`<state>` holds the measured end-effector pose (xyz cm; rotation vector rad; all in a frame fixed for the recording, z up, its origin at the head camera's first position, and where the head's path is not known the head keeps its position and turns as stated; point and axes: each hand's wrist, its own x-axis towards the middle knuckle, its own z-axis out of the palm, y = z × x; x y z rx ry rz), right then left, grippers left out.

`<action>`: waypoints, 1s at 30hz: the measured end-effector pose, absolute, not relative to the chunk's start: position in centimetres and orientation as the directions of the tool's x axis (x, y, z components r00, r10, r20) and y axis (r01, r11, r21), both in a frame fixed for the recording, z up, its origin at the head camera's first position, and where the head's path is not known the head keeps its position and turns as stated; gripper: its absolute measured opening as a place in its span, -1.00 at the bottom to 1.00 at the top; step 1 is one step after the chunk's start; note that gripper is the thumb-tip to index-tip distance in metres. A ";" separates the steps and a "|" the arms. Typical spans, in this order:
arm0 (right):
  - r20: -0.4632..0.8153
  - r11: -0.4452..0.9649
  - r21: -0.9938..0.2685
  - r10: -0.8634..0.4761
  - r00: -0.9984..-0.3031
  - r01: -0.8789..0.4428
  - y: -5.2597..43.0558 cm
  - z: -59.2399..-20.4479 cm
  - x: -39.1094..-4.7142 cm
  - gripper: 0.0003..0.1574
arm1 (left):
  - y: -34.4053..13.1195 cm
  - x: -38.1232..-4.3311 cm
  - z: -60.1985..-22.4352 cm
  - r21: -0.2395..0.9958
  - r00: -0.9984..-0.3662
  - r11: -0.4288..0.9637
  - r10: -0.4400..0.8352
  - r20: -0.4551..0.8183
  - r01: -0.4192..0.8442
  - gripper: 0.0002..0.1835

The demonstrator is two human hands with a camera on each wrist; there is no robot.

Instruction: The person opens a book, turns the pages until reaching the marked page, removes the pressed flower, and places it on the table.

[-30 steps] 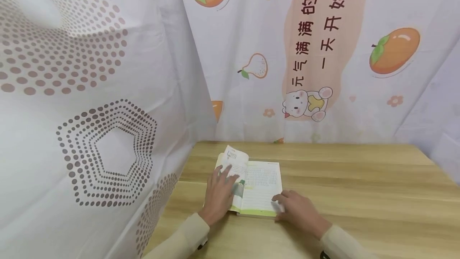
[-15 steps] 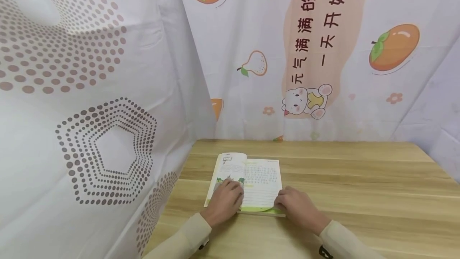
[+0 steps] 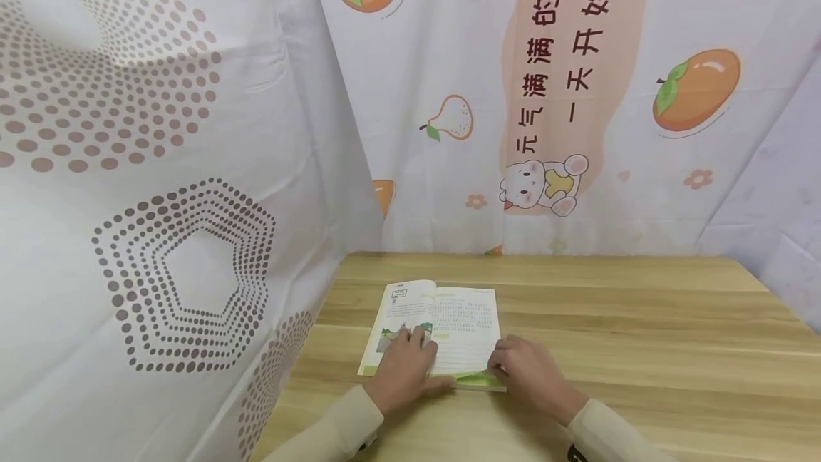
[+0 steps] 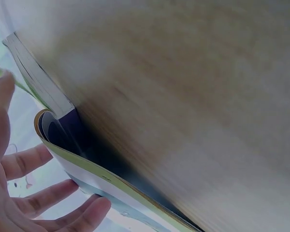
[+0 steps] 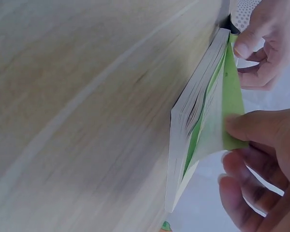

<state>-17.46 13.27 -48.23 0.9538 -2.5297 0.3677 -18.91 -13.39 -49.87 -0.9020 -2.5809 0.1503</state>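
An open book lies on the wooden table, text and a picture on its left page, lined space and a green lower band on its right page. My left hand rests on the lower left page near the spine, thumb stretched along the bottom edge; the left wrist view shows its fingers spread over the paper. At the lower right corner, my right hand pinches a page between thumb and forefinger. That page's corner is lifted and bent, with a gap above the page block.
The wooden tabletop extends to the right of the book. A patterned white curtain hangs close on the left. Behind the table hangs another curtain with fruit, a bear and writing.
The left hand smoothed the left page down, then slid toward the spine, its thumb reaching out along the bottom edge. My right hand came to the right page's corner and lifted it.
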 end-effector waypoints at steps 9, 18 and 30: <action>0.605 0.751 -0.204 -0.408 -0.684 -0.628 12.9 -48.3 -17.4 -0.64 | -13.6 -18.9 -49.9 -0.213 -0.714 0.798 0.601 0.359 0.564 -0.40; 0.528 0.813 -0.186 -0.391 -0.754 -0.552 12.8 -48.6 -17.4 -0.29 | -13.6 -19.0 -49.4 -0.141 -0.710 0.845 0.513 0.483 0.515 -0.46; 0.306 0.791 -0.211 -0.505 -0.807 -0.575 12.9 -48.9 -16.6 -0.30 | -13.8 -19.5 -49.8 -0.056 -0.718 0.879 0.421 0.554 0.473 -0.18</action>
